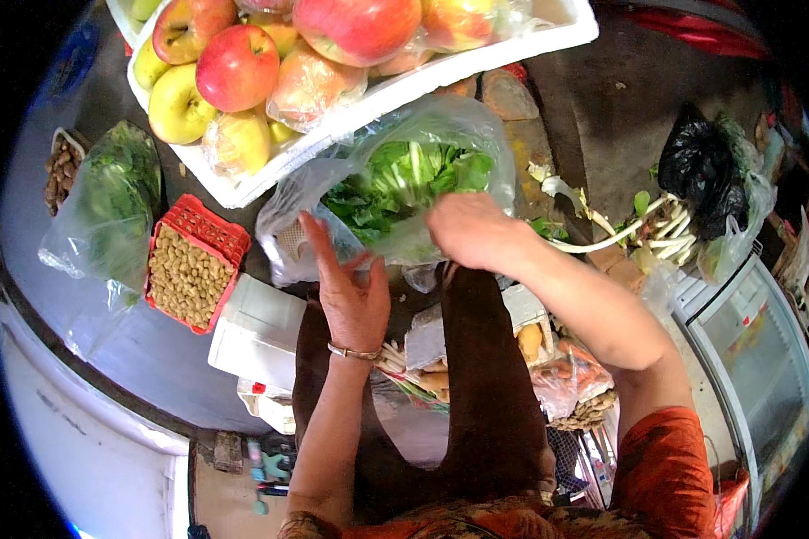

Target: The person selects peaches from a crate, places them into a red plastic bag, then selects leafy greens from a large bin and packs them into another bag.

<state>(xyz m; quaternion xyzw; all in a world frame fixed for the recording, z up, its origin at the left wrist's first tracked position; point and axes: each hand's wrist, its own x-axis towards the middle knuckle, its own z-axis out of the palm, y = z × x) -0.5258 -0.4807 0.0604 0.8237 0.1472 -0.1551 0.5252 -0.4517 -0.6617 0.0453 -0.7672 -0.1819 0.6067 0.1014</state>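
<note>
Head view: the left hand [355,301], fingers apart, overlaps the near edge of the clear plastic bag [490,135], likely slippery, best held by its rim. Inside, the leafy greens [391,180] look light, soft, easily bruised; pale stems [414,163] should bear gripping best. The right hand [476,229] curls at the bag's right, fingertips hidden, so its grip cannot be told.

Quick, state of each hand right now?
Left hand: open, fingers extended, at the clear plastic bag of leafy greens.
Right hand: over the bag, fingers hidden; grip cannot be told.
</note>
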